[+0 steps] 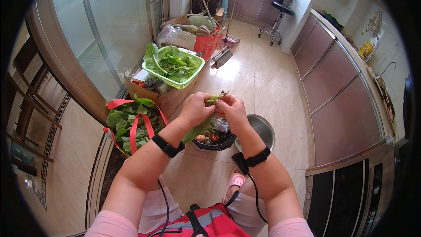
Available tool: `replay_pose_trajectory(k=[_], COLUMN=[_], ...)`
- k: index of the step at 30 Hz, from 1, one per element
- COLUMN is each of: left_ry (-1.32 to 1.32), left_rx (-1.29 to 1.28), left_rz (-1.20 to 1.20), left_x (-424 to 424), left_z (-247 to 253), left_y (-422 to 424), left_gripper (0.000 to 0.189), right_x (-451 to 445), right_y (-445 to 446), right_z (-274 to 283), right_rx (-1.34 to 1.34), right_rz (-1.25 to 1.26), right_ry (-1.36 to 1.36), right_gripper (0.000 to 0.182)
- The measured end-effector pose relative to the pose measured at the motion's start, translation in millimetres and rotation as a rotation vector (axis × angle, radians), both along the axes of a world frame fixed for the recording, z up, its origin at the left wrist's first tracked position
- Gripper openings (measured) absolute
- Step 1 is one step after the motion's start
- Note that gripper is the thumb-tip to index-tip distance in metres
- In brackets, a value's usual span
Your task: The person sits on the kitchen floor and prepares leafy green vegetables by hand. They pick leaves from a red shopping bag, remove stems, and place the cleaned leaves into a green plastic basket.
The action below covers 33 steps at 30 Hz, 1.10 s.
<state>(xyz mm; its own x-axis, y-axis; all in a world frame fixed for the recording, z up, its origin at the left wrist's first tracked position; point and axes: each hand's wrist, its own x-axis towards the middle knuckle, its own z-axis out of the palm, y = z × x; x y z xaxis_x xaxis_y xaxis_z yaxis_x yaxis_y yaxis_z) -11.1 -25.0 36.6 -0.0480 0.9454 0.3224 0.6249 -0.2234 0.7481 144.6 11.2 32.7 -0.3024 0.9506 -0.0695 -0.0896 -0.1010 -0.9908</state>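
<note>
My left hand [197,107] grips the stems of a leafy green vegetable [200,128], whose leaves hang down below it. The fingertips of my right hand [232,107] are closed on the stem end, close beside the left. Beneath both hands stands a bin lined with a black bag [213,146], holding scraps and clear plastic. A steel basin [268,131] sits to its right, partly hidden by my right forearm. At the left, a bag with red handles [133,131] is full of leafy greens. Greens also lie in a light green plastic basket [184,84] farther ahead.
The basket rests on a cardboard box [174,100]. Behind it are a red carton [207,44] with gourds, a broom [222,57] and a dustpan [232,40]. A wheeled stool [278,18] stands at the back. Kitchen cabinets [342,105] line the right, a glass sliding door [102,23] the left.
</note>
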Motion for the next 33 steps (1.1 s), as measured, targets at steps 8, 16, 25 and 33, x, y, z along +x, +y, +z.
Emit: replay_pose_trajectory(k=[8, 16, 25, 33], left_ry=[0.455, 0.461, 0.42, 0.402], left_rx=[0.107, 0.116, 0.234, 0.309], left_rz=[0.119, 0.034, -0.068, -0.125], left_x=[1.2, -1.9, -2.8, -4.4], left_z=[4.7, -0.3, -6.5, -4.0], left_y=[-6.8, -4.7, -5.5, -8.4], left_gripper=[0.02, 0.016, 0.018, 0.016], right_x=[7.5, 4.3, 6.1, 6.3], right_y=[-5.1, -6.1, -5.5, 2.2], right_z=[6.7, 3.7, -2.3, -4.0], right_rx=[1.037, 1.212, 1.123, 0.844], right_rz=[-0.138, -0.12, -0.027, 0.105], right_ry=[-0.83, -1.039, -1.125, -0.896], right_gripper=[0.019, 0.015, 0.014, 0.018])
